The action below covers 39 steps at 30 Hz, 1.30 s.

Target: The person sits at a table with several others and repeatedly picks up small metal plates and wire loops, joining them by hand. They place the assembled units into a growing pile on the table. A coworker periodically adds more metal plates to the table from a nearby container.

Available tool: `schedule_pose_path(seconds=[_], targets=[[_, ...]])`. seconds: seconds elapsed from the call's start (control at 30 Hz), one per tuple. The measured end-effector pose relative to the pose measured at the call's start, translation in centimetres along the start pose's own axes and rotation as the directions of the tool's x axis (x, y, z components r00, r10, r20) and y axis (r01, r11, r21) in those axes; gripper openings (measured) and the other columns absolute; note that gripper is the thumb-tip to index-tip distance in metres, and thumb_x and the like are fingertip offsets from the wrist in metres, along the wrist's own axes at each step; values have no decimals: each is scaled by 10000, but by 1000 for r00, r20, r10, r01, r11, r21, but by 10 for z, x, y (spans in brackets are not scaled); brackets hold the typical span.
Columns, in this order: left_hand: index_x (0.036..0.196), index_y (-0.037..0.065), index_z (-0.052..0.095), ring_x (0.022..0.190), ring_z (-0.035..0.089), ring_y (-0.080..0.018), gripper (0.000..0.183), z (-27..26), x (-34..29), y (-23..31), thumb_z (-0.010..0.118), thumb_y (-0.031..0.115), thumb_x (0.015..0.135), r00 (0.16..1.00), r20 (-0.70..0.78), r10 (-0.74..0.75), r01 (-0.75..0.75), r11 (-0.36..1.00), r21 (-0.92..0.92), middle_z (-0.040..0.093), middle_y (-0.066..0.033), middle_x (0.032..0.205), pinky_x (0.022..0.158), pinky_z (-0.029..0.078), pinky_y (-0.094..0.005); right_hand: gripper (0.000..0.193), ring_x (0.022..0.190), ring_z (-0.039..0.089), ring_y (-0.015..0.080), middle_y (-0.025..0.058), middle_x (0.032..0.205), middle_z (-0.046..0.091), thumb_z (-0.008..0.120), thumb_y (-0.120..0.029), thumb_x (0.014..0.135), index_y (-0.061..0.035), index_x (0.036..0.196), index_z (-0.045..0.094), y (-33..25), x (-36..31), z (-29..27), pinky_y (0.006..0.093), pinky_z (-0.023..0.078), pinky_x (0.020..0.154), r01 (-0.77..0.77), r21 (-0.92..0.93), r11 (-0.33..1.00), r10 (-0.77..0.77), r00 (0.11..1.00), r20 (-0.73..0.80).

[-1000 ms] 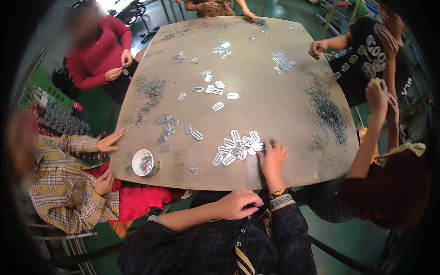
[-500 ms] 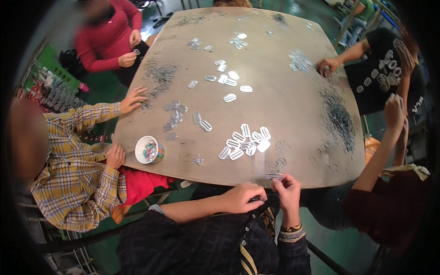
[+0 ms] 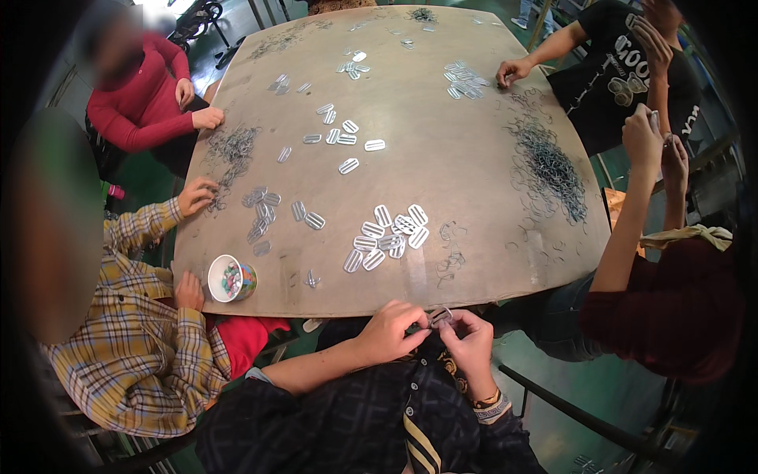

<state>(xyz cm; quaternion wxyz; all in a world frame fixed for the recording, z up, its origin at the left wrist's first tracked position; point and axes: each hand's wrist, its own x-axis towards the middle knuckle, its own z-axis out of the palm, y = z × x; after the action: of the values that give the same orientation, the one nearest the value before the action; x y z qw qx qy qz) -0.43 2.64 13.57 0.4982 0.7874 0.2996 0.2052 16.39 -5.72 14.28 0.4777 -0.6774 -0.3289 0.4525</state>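
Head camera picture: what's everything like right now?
Silver buckle: held
Right hand: pinching the silver buckle
Left hand: curled, close to the silver buckle
Cup: upright, open, colourful bits inside
Nearest buckle pile: loose, some overlapping
Dark wire pieces: scattered, some heaped

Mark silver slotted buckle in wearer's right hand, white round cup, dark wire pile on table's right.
Silver slotted buckle [image 3: 439,317], head view: visible face.
White round cup [image 3: 249,280], head view: colourful outer wall.
Dark wire pile [image 3: 551,166], head view: dense middle.
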Motion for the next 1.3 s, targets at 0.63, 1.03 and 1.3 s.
schedule_pose_path(seconds=[0.63,1.03,1.3], targets=[[844,53,615,785,620,-311,146,5,-5,-18,744,82,780,999,28,22,-21,999,-38,653,-100,822,742,444,-393,101,720,660,130,91,830,698,724,21,818,43,913,697,12,-12,18,259,520,658,122,-7,993,-122,988,-90],[959,34,676,871,671,-280,159,-7,23,-49,715,116,828,956,223,-189,233,953,-193,692,-121,922,743,509,-362,79,715,653,143,93,806,698,730,38,780,31,852,700,10,-24,13,258,501,656,205,-191,960,-236,959,-158],[838,67,630,829,600,-287,190,41,68,-66,776,163,764,990,-139,19,26,947,320,596,-83,838,718,460,-395,100,676,665,184,115,787,688,734,27,781,32,872,692,17,-30,8,274,511,629,230,-220,948,-270,947,-173]])
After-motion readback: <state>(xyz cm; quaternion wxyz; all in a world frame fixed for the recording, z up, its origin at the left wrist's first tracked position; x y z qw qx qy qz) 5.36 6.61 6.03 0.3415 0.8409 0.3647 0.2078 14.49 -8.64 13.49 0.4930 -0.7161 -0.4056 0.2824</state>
